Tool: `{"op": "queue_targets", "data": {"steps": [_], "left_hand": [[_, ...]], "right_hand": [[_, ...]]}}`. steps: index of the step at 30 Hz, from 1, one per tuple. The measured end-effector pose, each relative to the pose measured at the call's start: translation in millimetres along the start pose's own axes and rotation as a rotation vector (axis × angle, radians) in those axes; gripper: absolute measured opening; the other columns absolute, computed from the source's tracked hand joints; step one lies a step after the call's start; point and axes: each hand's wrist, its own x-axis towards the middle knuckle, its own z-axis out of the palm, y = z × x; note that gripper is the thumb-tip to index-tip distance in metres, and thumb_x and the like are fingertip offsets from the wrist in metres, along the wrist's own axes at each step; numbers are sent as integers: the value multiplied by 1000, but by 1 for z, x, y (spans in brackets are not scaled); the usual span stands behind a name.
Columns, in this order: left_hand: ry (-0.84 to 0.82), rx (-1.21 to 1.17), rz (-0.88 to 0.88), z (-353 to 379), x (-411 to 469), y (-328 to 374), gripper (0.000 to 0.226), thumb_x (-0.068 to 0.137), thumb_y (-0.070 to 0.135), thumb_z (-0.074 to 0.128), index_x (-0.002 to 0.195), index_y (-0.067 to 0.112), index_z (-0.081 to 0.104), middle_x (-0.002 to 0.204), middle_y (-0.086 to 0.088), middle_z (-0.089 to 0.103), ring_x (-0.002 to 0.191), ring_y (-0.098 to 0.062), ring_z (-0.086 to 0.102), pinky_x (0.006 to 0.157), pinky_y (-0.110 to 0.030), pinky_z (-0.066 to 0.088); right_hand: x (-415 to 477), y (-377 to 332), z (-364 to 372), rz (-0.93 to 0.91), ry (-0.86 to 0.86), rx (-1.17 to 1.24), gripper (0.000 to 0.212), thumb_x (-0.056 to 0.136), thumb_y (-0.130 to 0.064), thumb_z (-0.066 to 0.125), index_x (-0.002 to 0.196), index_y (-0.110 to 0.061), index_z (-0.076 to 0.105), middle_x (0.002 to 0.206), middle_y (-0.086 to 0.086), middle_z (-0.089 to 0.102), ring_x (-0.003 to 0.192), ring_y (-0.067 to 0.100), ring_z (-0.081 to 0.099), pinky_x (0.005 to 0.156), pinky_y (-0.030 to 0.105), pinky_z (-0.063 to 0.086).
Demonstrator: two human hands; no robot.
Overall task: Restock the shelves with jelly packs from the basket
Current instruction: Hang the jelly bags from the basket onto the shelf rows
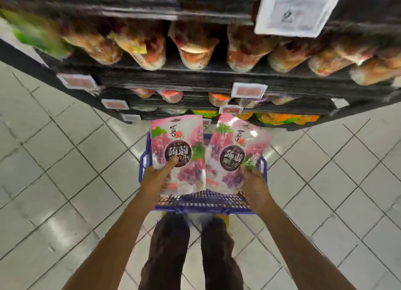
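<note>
2 bare forearms are seen nearest, stretched forward above 2 legs in dark trousers [167, 257]. The left grip [156, 179] is closed on the lower left corner of a pink grape jelly pack [173, 138], with the thumb laid across the front as far as the dark round label. The right grip [253, 185] is closed on the lower right corner of a 2nd pink jelly pack [232, 138] of the same print, its fingers hidden behind the pack. Both packs are held upright with their faces toward the camera, side by side between the 2 grips. Their inner edges are touching or very nearly so, and the right pack is tilted slightly to the right. Directly beneath the grips and the packs a blue basket [204, 206] is seen, its contents mostly covered by the packs. The pale tiled floor [65, 159] is spread out to the left and right of the grips. Beyond the grips black shelves [195, 75] are stacked in tiers. On a tier high above the grips a blurred row of orange and red bags [195, 49] is lined up. The lower tiers, just past the tops of the held packs, are filled with colourful bags whose print cannot be read. Price tags [249, 90] are fixed to the shelf edges, and a white label [295, 12] is hung up and to the right of the right grip.
</note>
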Motion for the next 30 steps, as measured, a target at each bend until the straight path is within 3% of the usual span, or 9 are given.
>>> {"op": "queue_targets", "data": {"steps": [4, 7, 10, 12, 14, 16, 20, 24, 30], "left_hand": [[-11, -41, 94, -32, -105, 86, 72, 58, 65, 80, 105, 13, 65, 80, 0, 70, 83, -27, 69, 64, -37, 56], [-159, -61, 233, -62, -175, 142, 58, 52, 47, 85, 99, 16, 71, 90, -6, 77, 75, -15, 74, 53, -22, 54], [-193, -25, 369, -89, -234, 194, 33, 64, 20, 87, 93, 17, 73, 84, 0, 78, 75, -11, 74, 60, -21, 56], [-188, -36, 447, -109, -268, 226, 27, 70, 9, 84, 95, 14, 73, 89, -7, 77, 81, -20, 74, 74, -35, 60], [-194, -55, 535, -130, -299, 258, 28, 72, 5, 83, 98, 11, 72, 89, -8, 77, 83, -22, 73, 79, -42, 59], [-202, -84, 650, -150, -324, 288, 21, 73, 6, 82, 89, 15, 72, 79, 0, 77, 75, -14, 72, 70, -33, 60], [-206, -115, 795, -179, -371, 344, 43, 62, 30, 91, 95, 8, 72, 78, -7, 71, 74, -23, 67, 72, -41, 56], [-241, -156, 910, -197, -409, 385, 47, 58, 41, 83, 97, 17, 74, 80, -4, 75, 78, -22, 72, 75, -49, 59], [-255, -193, 1102, -209, -452, 431, 45, 52, 43, 82, 90, 20, 76, 81, -3, 77, 73, -20, 74, 60, -36, 59]], "right_hand": [[-102, -105, -13, -105, 40, 161, 19, 104, -10, 41, 119, -13, 51, 72, -32, 66, 69, -14, 62, 59, 2, 45], [-173, -169, -8, -233, -32, 368, 29, 105, -21, 38, 112, -7, 61, 86, -10, 76, 76, 5, 72, 63, 20, 57], [-237, -220, 4, -332, -66, 335, 36, 101, -36, 46, 96, -6, 67, 70, 4, 74, 59, 13, 70, 47, 21, 52], [-277, -255, 15, -436, -107, 273, 38, 93, -39, 59, 94, -1, 63, 57, 7, 65, 46, 15, 62, 41, 20, 46], [-313, -286, 24, -564, -90, 152, 33, 78, -22, 77, 96, -2, 58, 55, 1, 65, 44, 9, 60, 39, 17, 44], [-344, -315, 32, -673, -72, 91, 38, 70, -1, 81, 100, -6, 57, 65, 3, 72, 53, 9, 67, 44, 18, 49], [-403, -369, 50, -862, 10, 145, 30, 72, 3, 77, 92, -11, 60, 73, 5, 73, 57, 12, 67, 48, 23, 52], [-452, -417, 56, -963, -24, 251, 44, 66, -7, 77, 107, -3, 62, 98, 19, 74, 87, 35, 71, 77, 44, 59], [-498, -473, 44, -1126, 13, 214, 36, 73, -9, 79, 106, -6, 65, 91, 11, 76, 74, 20, 72, 58, 27, 56]]}}
